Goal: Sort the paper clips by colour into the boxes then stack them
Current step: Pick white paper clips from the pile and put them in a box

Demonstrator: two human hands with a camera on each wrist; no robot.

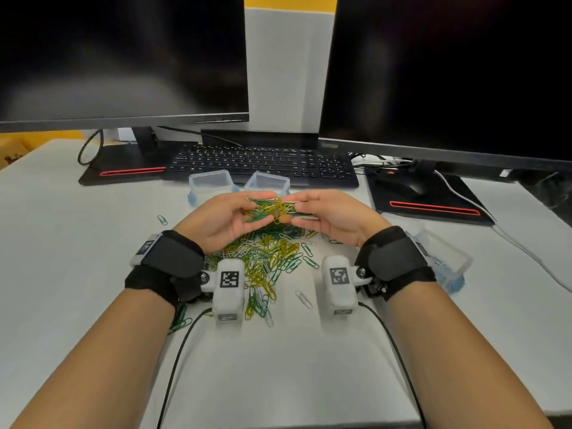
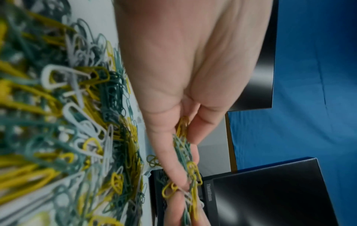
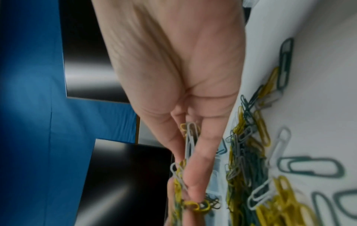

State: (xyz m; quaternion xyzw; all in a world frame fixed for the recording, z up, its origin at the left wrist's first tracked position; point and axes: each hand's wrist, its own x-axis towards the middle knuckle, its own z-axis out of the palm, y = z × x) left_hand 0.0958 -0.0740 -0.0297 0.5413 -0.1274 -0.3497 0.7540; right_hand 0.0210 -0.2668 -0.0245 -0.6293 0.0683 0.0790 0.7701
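On the far left of the desk point(image 1: 77, 274) one stray clip point(image 1: 162, 220) lies alone, well apart from the rest. My left hand point(image 1: 221, 219) hovers above the heap, thumb and fingers curled round one end of a mixed bunch of clips point(image 1: 274, 210); from the left wrist view I see green, yellow and white ones pinched between my fingers point(image 2: 168, 160). Under both hands the loose heap of paper clips point(image 1: 266, 258) spreads across the desk, all three colours jumbled together.

These things are light, springy wire with a slick coating, and they hook into each other. A bunch like this will likely not come apart cleanly, so I judge it better to take one clip by its rounded end, between thumb tip and forefinger, and tease it free than to drag a clump.

Beyond the bunch, just before the keyboard point(image 1: 263, 164), stand two clear open boxes side by side: the left box point(image 1: 210, 181) and the right box point(image 1: 267, 182). I can make out nothing inside either.

My right hand point(image 1: 328, 216) holds the other end of the bunch, fingers narrow and closed on it; the right wrist view shows white and yellow clips pinched there. Further right, beside my right wrist, another clear box point(image 1: 448, 264) lies on the desk; blue shows through its wall, but whether that is clips I cannot tell.
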